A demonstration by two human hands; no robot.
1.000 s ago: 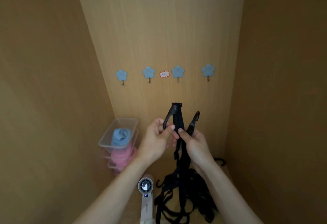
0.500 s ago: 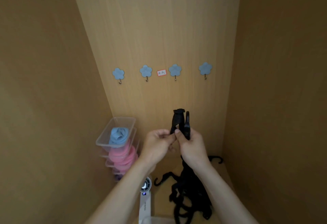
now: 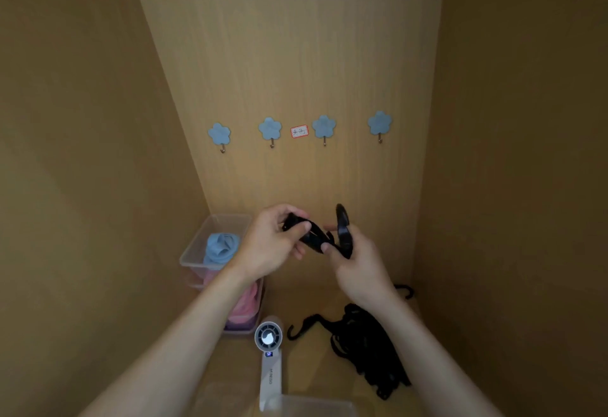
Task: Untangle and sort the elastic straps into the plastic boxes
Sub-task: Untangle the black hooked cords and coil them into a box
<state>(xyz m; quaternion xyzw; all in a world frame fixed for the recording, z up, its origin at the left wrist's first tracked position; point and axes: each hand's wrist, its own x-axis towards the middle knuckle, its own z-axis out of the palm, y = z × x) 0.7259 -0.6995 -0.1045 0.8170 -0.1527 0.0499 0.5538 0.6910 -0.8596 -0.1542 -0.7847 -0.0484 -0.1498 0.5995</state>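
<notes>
Roughly midway, I'd say. Sorted already: a rolled blue strap (image 3: 220,247) sits in the top plastic box (image 3: 197,252) of the stack at the left, and pink straps (image 3: 245,309) fill the lower box (image 3: 260,290). In hand now: one black strap (image 3: 316,239), held up in front of the back wall, above the cupboard floor (image 3: 316,298). The left hand (image 3: 273,245) has its grip closed on one end, thumb & fingers pinching it. The right hand (image 3: 358,265) grips the other part, w/ a black hook (image 3: 342,224) sticking up above its fingers. The strap looks folded or partly rolled btwn the two hands; can't tell which, it's blurred. It seems free of the pile, tho the right arm hides the space below. Left to do: the black tangle (image 3: 365,344) on the cupboard floor at lower right, several straps looped over each other. One hook end (image 3: 302,326) pokes out toward the white handheld fan (image 3: 268,337), and another lies behind the right wrist, near the side wall. No black strap shows in any box yet. A further clear box (image 3: 316,406) sits at the bottom edge, nearest the person, & seems to hold nothing, so prob. that's where the blacks go, tho that's a guess. So blue & pink look done and black is barely begun: approx one strap out, the bulk left to untangle.
</notes>
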